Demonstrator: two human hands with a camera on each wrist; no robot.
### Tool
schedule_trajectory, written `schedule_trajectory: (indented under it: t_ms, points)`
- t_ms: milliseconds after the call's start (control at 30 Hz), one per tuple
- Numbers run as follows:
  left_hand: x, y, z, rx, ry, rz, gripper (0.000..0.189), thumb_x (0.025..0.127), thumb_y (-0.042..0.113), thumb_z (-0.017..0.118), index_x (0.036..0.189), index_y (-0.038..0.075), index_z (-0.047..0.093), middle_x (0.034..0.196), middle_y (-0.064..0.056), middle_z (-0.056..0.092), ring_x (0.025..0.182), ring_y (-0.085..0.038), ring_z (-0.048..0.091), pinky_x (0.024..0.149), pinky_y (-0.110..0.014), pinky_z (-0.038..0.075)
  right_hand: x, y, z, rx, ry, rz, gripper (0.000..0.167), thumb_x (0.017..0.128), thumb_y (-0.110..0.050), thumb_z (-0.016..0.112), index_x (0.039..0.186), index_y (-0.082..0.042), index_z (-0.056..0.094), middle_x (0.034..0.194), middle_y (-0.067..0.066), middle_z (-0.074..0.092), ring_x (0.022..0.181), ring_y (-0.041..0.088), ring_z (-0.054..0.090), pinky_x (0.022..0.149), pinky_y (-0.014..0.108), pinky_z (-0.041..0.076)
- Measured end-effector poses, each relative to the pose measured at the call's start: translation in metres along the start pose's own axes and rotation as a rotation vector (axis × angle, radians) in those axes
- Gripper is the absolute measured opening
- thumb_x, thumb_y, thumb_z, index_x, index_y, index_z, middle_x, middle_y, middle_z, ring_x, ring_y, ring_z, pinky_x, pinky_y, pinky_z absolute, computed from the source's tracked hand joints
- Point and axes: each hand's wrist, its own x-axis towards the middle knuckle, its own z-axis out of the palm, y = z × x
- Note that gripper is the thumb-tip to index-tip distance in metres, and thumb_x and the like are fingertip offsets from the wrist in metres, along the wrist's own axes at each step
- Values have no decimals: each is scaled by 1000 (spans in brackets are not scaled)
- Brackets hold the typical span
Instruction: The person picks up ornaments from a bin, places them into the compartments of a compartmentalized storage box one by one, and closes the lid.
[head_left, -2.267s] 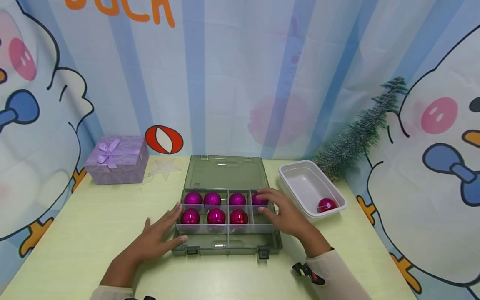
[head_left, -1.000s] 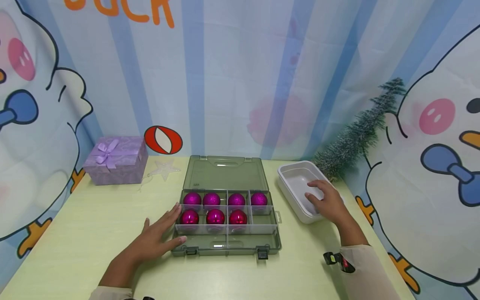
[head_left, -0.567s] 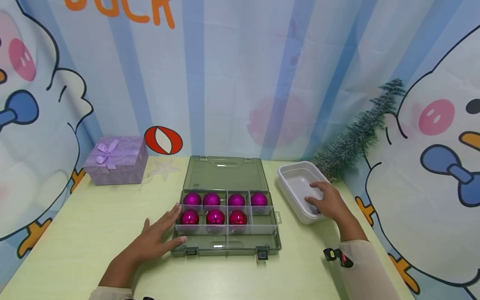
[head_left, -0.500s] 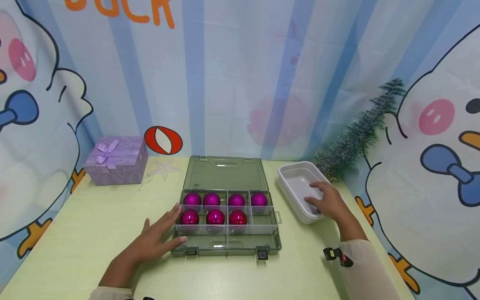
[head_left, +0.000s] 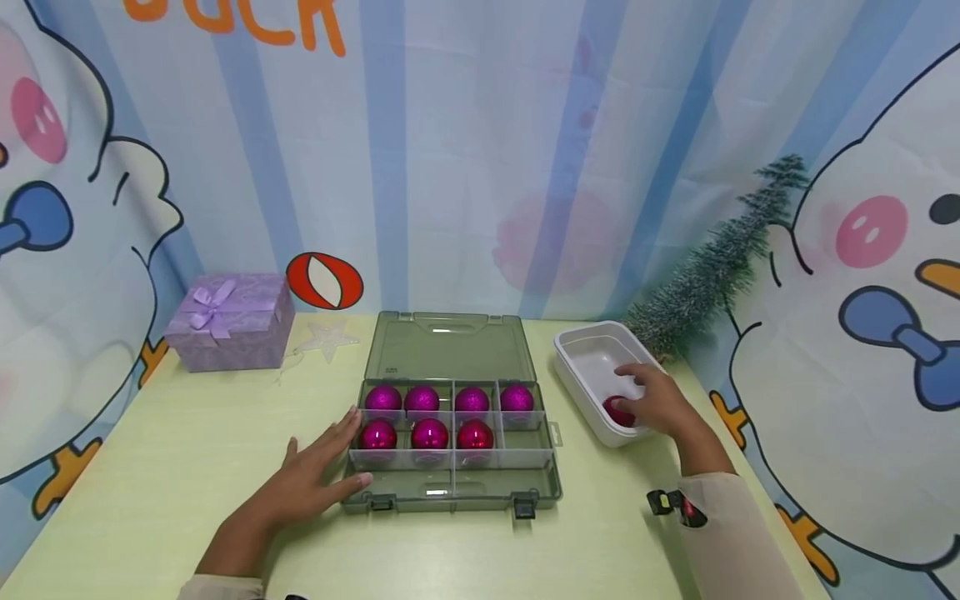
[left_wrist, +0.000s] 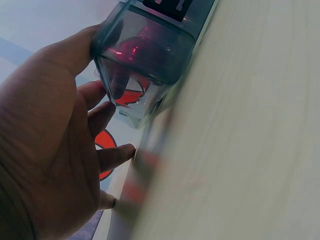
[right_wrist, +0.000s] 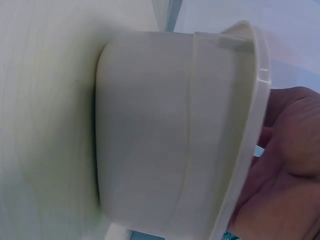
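A green see-through divided case [head_left: 450, 504] stands with its lid raised at the back. Seven of its compartments... several shiny magenta and red Christmas balls [head_left: 430, 434] sit in its two rear rows. My left hand [head_left: 311, 482] rests against the case's left side, fingers straight and spread, thumb at the front left corner. At the right my right hand [head_left: 660, 404] reaches into a white plastic tub [head_left: 581, 387]. A red ball [head_left: 615, 411] lies in the tub under my thumb, partly hidden by it. In the right wrist view the tub wall hides my fingertips.
A purple gift box [head_left: 232, 325] with a bow and a pale star ornament [head_left: 327, 337] are at the back left. A small frosted Christmas tree [head_left: 705, 267] leans behind the tub. A printed curtain [head_left: 465, 167] hangs along the table's back edge.
My right hand has left the last rear compartment of the case and moved right into the tub. The red ball there has shifted left into sight. My left hand stays put.
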Motion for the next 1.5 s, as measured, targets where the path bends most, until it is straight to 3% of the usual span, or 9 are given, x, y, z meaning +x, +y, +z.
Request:
schedule_trajectory:
  t_ms: [200, 400, 600, 800, 967, 1200, 1333, 1500]
  points:
    - [-1, 1, 1, -3, 3, 0, 92, 102, 51, 73, 175, 18, 28, 182, -13, 26, 165, -51, 28, 113, -97, 0, 5, -2, 0, -10, -106, 13, 40, 101, -13, 74, 137, 5, 69, 140, 34, 67, 129, 53, 66, 106, 65, 58]
    - [0, -2, 3, -2, 3, 8, 91, 102, 51, 72, 175, 17, 28, 182, -13, 25, 164, -51, 29, 112, -98, -1, 9, 4, 0, 19, -54, 8, 44, 103, -12, 70, 142, 8, 63, 145, 36, 64, 132, 55, 64, 109, 66, 56]
    - [1, -1, 2, 4, 9, 12, 91, 102, 51, 72, 175, 18, 28, 182, -13, 26, 164, -52, 29, 112, -98, -1, 9, 6, -5, 100, -61, -7, 53, 101, -12, 78, 147, 7, 61, 151, 37, 59, 138, 56, 60, 111, 66, 55]
    - [-1, 1, 0, 1, 10, 9, 91, 102, 50, 73, 175, 19, 29, 182, -12, 27, 164, -52, 30, 113, -97, 1, 13, 10, -9, 218, -220, 15, 62, 94, -5, 83, 150, 5, 59, 155, 36, 56, 141, 55, 57, 108, 59, 59]
    - [-1, -2, 2, 3, 15, 8, 91, 102, 50, 73, 175, 19, 29, 182, -13, 27, 164, -51, 30, 113, -97, 0, 19, 13, -13, 278, -352, 34, 53, 93, -1, 81, 143, 6, 63, 144, 35, 64, 124, 42, 70, 96, 46, 65]
    - [0, -1, 2, 1, 11, 5, 91, 102, 50, 73, 175, 19, 29, 182, -12, 26, 165, -51, 29, 113, -97, 0, 28, 16, -18, 370, -461, 90, 48, 96, 0, 78, 141, 9, 62, 137, 31, 69, 106, 23, 76, 97, 51, 66]
    - [-1, -1, 2, -3, 6, 0, 91, 102, 51, 72, 175, 19, 28, 182, -13, 26, 164, -52, 29, 113, -97, -1, 30, 19, -19, 386, -467, 87, 47, 96, 0, 78, 140, 10, 62, 137, 31, 68, 105, 22, 75, 97, 52, 66]
    - [0, -2, 3, -8, 4, 2, 90, 103, 51, 71, 175, 19, 28, 182, -13, 26, 164, -53, 28, 113, -97, -2, 26, 23, -20, 385, -387, 38, 51, 96, 0, 78, 143, 10, 60, 146, 35, 61, 114, 32, 74, 100, 53, 66]
